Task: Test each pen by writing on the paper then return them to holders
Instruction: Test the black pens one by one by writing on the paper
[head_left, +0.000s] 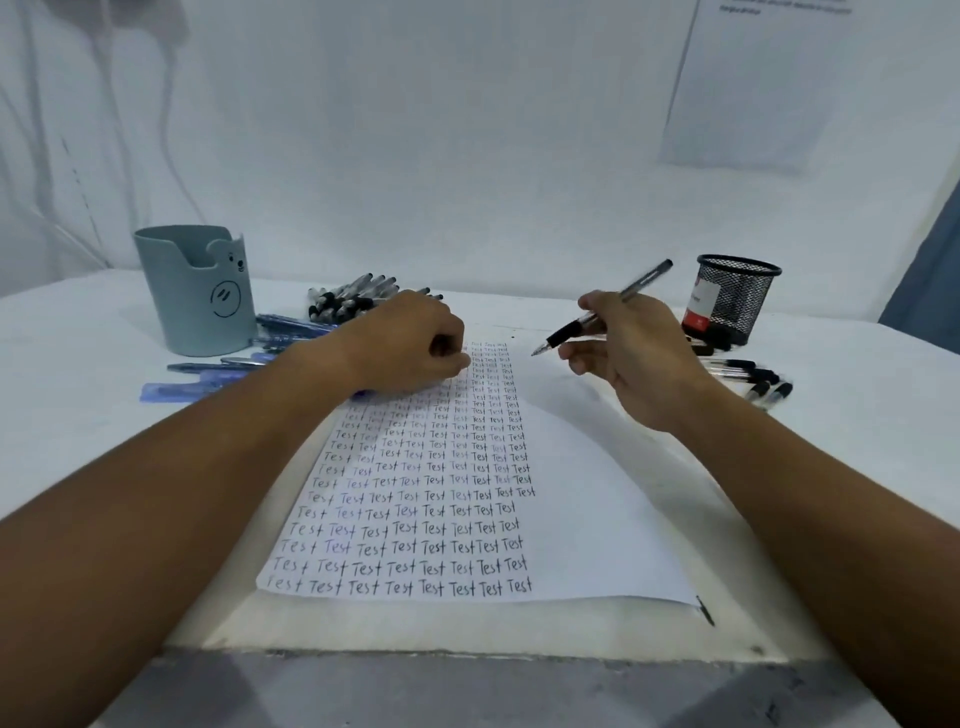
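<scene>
White tabletop (78, 338) carried the paper (587, 499), where the pen (602, 317), pinched in the right hand (639, 358), hovered with its tip pointing down-left toward the blank column. Curled and apparently empty, the left hand (410, 343) rested on the sheet's top-left, farther from that column.

White wall (467, 130) behind a white table (78, 415), evenly lit.

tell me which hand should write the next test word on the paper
Right. The right hand already grips a pen, tip above the paper; the left hand rests on the sheet.
</scene>
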